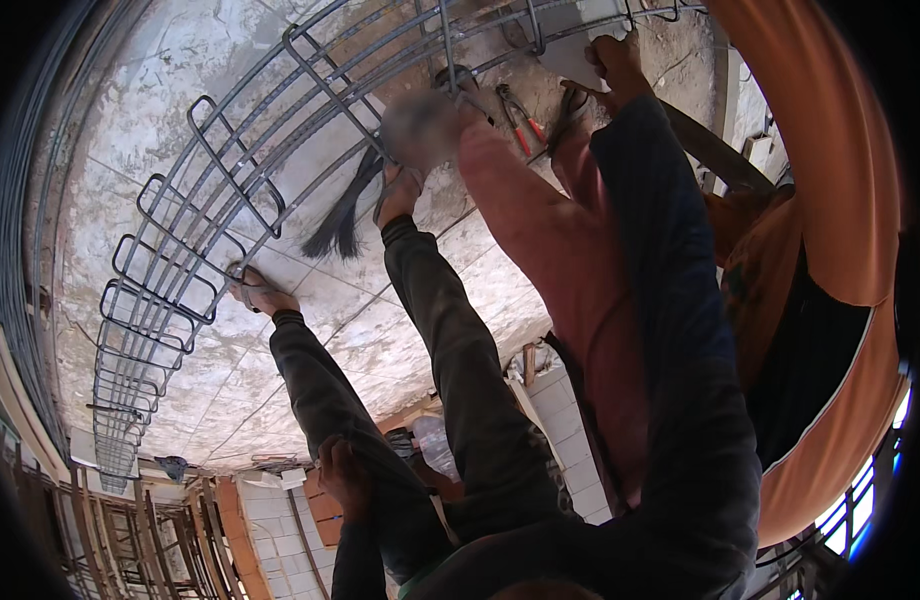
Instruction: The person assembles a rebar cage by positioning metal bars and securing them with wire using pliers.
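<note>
My right arm, in a dark blue sleeve, reaches far forward to the rebar cage (238,160). At the cage's near side my right hand (620,66) is closed, and what it grips is too small to make out. My left hand (346,478) rests with curled fingers against my left leg, with nothing visible in it. The long cage of ribbed bars and bent stirrups curves from the far right to the lower left, past my feet. A bundle of dark tie wire (344,215) lies between my feet. Red-handled pincers (521,120) are on the floor near the cage.
Close on my right is a co-worker in an orange top (830,150) and reddish trousers (550,225). Long thin steel bars (25,230) lie along the left. Timber pieces (175,520) and a tiled wall (270,510) stand behind. A blurred patch hides part of the cage.
</note>
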A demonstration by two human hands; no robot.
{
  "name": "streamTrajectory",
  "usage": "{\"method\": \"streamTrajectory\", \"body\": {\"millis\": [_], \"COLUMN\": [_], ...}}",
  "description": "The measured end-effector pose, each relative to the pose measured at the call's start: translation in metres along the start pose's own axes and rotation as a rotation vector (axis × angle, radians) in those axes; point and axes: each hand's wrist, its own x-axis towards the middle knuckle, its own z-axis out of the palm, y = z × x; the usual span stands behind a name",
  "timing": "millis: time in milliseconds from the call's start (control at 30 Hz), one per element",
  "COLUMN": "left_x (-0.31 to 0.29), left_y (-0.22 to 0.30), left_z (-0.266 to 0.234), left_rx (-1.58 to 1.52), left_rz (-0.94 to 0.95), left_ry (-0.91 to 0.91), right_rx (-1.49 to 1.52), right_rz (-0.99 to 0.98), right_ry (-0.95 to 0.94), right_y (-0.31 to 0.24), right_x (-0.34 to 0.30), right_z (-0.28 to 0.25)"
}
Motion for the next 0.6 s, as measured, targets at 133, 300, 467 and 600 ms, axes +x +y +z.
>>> {"method": "streamTrajectory", "body": {"millis": [133, 300, 467, 600], "left_x": [0.007, 0.01, 0.023, 0.018], "left_y": [0.006, 0.012, 0.013, 0.012], "left_z": [-0.009, -0.019, -0.019, -0.023], "left_rx": [-0.019, -0.056, -0.049, -0.044], "left_rz": [-0.019, -0.027, -0.035, -0.06], "left_ry": [-0.008, -0.026, -0.016, -0.049], "right_rx": [0.111, 0.146, 0.148, -0.073], "right_rz": [0.1, 0.197, 0.151, 0.006], "right_ry": [-0.068, 0.031, -0.037, 0.099], "right_y": [-0.004, 0.012, 0.015, 0.01], "right_x": [0.004, 0.032, 0.027, 0.008], "right_z": [-0.003, -0.005, -0.005, 0.014]}}
